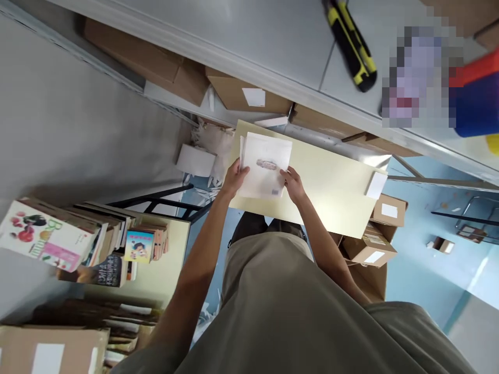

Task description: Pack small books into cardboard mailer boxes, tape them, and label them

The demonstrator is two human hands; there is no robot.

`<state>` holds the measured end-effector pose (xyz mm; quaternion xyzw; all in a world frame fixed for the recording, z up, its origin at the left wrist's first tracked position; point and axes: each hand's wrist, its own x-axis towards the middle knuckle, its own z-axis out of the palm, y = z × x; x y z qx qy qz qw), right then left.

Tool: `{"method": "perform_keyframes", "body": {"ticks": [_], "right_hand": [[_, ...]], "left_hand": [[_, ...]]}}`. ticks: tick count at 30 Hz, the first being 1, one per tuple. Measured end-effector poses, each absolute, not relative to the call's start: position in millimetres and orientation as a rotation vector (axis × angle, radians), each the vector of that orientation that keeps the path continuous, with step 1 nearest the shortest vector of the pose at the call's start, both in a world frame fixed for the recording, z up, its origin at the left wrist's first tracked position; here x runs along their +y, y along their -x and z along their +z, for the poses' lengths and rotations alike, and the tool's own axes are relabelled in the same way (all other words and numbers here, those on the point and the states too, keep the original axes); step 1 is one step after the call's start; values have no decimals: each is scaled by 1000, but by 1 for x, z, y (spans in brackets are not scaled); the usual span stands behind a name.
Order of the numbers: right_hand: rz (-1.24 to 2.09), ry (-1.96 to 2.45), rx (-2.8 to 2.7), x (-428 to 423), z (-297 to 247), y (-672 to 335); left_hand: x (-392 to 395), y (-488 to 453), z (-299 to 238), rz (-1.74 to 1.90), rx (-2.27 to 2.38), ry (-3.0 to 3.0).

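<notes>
A white packet or envelope [266,165] with a small printed picture lies on a pale yellow tabletop [331,187]. My left hand [235,176] grips its left edge, fingers curled onto it. At the packet's right lower edge, my right hand [293,183] pinches it. Both arms reach down from me over my grey-green shirt. A second white sheet seems to sit under the packet, peeking out at its left side.
A grey metal shelf [273,47] overhead carries a yellow-black utility knife [353,44] and red-blue items. Cardboard boxes [370,244] sit by the table and under the shelf. Stacked books [78,239] fill another table at left. The floor is blue.
</notes>
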<state>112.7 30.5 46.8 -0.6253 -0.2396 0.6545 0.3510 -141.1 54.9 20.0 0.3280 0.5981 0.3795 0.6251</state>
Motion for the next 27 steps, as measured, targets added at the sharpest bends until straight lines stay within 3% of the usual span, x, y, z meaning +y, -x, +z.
{"method": "perform_keyframes", "body": {"ticks": [6, 11, 20, 27], "right_hand": [[1703, 1683, -564, 56, 14, -75], [1641, 1784, -524, 55, 24, -77], [1749, 1591, -802, 40, 99, -71], [1960, 1248, -1000, -27, 133, -20]], "left_hand": [[99, 174, -33, 665, 1405, -754], [106, 176, -33, 695, 1447, -732], [36, 201, 43, 987, 1313, -736], [-122, 228, 140, 1320, 1405, -755]]}}
